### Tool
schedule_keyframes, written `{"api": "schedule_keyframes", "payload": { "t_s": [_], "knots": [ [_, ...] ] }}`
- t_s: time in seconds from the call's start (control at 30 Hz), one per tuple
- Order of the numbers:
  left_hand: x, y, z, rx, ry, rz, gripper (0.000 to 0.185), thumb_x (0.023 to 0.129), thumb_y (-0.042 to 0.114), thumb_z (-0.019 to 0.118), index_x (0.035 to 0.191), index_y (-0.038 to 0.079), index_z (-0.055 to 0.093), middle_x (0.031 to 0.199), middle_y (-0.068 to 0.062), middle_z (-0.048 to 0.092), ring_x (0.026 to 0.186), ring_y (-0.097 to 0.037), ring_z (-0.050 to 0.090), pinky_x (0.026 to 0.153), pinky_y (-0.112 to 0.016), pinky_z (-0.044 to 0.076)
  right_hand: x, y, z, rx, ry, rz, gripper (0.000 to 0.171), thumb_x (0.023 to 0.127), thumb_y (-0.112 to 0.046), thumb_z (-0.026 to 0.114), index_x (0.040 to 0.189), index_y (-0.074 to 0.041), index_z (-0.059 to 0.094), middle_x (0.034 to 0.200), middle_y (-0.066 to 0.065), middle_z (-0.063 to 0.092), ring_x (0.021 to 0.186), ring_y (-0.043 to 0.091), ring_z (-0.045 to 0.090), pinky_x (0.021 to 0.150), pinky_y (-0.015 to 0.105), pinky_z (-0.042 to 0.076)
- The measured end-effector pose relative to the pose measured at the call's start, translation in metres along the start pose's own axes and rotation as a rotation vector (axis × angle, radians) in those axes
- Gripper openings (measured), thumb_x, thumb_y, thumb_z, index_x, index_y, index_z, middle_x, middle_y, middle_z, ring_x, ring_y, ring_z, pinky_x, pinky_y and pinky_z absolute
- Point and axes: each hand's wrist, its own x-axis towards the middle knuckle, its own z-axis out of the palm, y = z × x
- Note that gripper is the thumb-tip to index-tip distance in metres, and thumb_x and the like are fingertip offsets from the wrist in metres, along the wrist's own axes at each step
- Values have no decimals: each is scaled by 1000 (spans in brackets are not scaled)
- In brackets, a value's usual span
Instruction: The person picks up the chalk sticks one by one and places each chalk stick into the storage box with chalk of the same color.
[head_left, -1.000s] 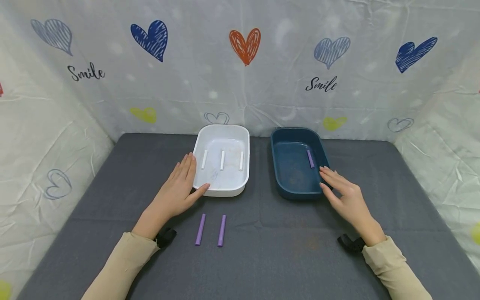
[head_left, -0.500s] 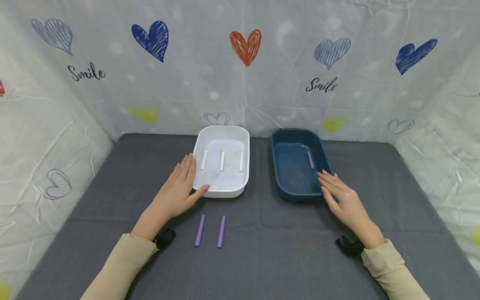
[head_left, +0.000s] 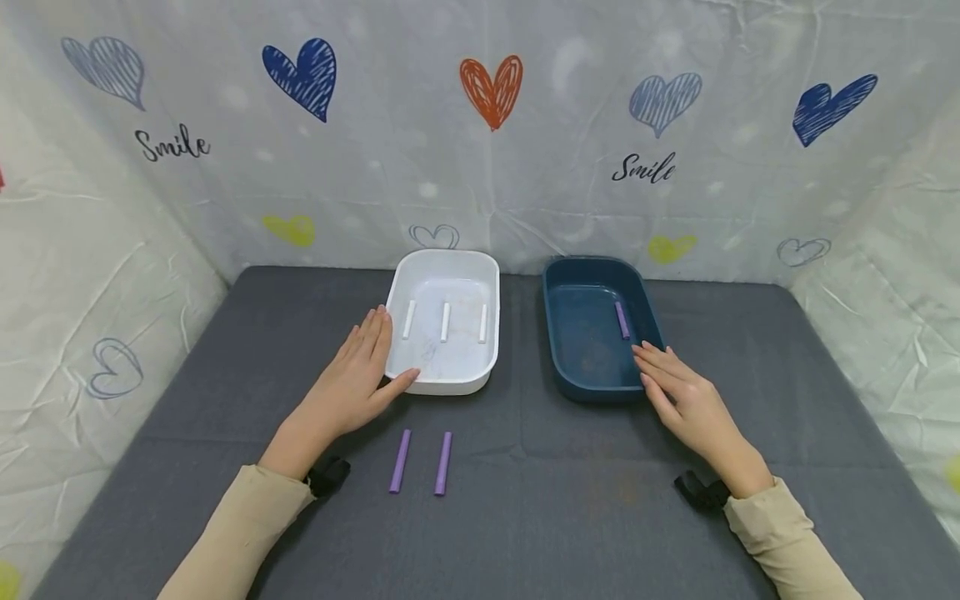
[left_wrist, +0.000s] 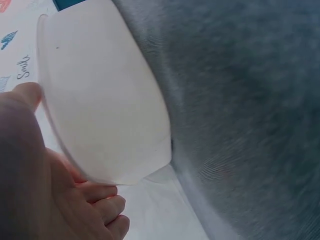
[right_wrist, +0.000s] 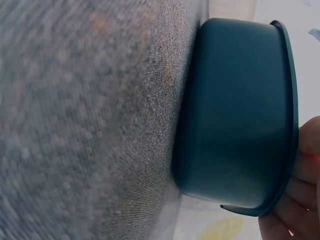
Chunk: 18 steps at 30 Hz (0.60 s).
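**Grey surface carrying two trays and two loose sticks**

A dark grey cloth-covered surface (head_left: 525, 500) is carrying everything here. A white tray (head_left: 444, 380) is sitting on it left of centre, and a dark blue tray (head_left: 581, 390) is sitting right of centre, the two well apart. Nearer the person, two purple sticks (head_left: 422, 461) are lying directly on the cloth, side by side and parallel, just in front of the white tray without touching it.

A staged tabletop booth: heart-printed sheet (head_left: 480, 125) walls around a grey-clothed table (head_left: 525, 500)
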Motion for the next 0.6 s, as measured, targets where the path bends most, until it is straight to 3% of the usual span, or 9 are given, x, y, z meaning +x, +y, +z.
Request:
{"api": "schedule_keyframes", "payload": {
  "t_s": [0.33,0.6],
  "knots": [
    [-8,9,-21,-54,-2,45,92,102,54,44,156,-5,-2,164,-18,-8,151,-33,-2,121,-51,8,0,1,1,3,-10,11,38,91,1,66,128,3,65,135,14,61,130,28,53,112,43,35],
    [-19,21,-27,-174,23,155,94,97,41,64,156,-5,8,163,-23,7,150,-34,9,119,-53,15,0,1,1,-1,-25,28,37,91,0,67,128,3,65,134,16,61,131,27,52,113,41,33]
  ]
}}
